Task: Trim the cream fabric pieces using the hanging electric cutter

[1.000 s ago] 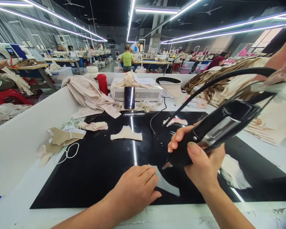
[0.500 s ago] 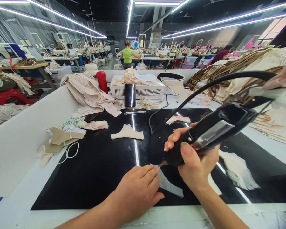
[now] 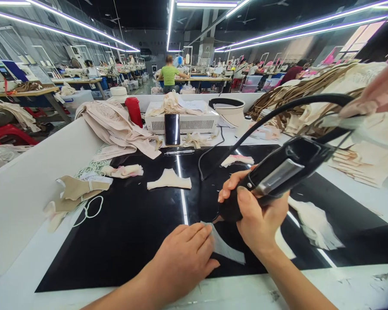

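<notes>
My right hand (image 3: 261, 219) is wrapped round a black corded handheld tool (image 3: 278, 172), whose narrow tip points down to the left. A thin grey fabric piece (image 3: 228, 247) lies on the black mat (image 3: 116, 241) under that tip. Pressed flat on the fabric's upper left end is my left hand (image 3: 184, 256), fingers together. Its fingertips are close beside the tool tip and hide part of the fabric. A cream fabric piece (image 3: 169, 179) lies farther back on the mat.
Another person's hand (image 3: 375, 92) reaches in at the upper right by the tool's cord (image 3: 297, 101). Behind the mat are a phone (image 3: 172, 129), a white box (image 3: 194, 122) and a red cup (image 3: 134, 111). Fabric heaps (image 3: 116, 125) stand on both sides.
The view has shifted slightly, moving most things a little left in the picture. The hand at the upper right has come farther into view. Both my hands keep their hold.
</notes>
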Motion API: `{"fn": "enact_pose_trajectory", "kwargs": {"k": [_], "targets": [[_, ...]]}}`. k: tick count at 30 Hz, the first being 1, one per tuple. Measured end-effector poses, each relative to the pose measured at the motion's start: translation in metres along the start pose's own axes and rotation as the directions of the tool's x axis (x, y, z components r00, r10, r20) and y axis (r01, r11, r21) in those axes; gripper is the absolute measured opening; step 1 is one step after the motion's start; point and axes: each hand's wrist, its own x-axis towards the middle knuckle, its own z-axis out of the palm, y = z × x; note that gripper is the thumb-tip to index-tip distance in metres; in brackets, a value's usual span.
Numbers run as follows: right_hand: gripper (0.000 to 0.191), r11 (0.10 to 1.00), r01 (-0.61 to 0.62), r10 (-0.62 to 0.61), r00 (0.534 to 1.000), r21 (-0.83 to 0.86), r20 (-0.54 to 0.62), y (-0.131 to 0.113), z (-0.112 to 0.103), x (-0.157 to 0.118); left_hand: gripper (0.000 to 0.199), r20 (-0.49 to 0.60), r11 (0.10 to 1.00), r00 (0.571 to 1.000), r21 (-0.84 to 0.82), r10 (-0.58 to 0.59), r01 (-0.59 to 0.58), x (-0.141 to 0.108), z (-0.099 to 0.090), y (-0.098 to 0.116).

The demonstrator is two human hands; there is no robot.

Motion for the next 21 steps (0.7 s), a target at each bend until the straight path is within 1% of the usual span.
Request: {"fn": "enact_pose_trajectory", "kwargs": {"k": [5, 9, 12, 17, 21], "targets": [[0.042, 0.999, -0.006, 0.006, 1.000, 0.053, -0.005, 0.001, 0.004, 0.002, 0.041, -0.013, 1.000, 1.000, 0.006, 0.005, -0.005, 0.001, -0.003, -0.002], [0.039, 0.996, 0.001, -0.002, 1.000, 0.089, 0.021, 0.004, 0.007, 0.000, 0.043, -0.028, 1.000, 1.000, 0.013, 0.008, -0.007, 0.001, -0.002, -0.002], [0.039, 0.996, -0.012, 0.009, 0.999, 0.086, 0.044, 0.005, 0.008, -0.001, 0.043, -0.025, 1.000, 1.000, 0.011, 0.002, -0.002, 0.000, 0.000, -0.002], [0.038, 0.997, -0.020, 0.019, 1.000, 0.074, 0.015, 0.004, 0.010, 0.000, 0.044, -0.036, 1.000, 0.999, 0.008, 0.005, -0.005, 0.001, 0.000, -0.002], [0.037, 0.990, -0.015, 0.013, 1.000, 0.142, 0.012, 0.005, 0.011, 0.001, 0.042, -0.031, 1.000, 0.999, 0.013, 0.011, -0.011, 0.001, -0.001, -0.001]]}}
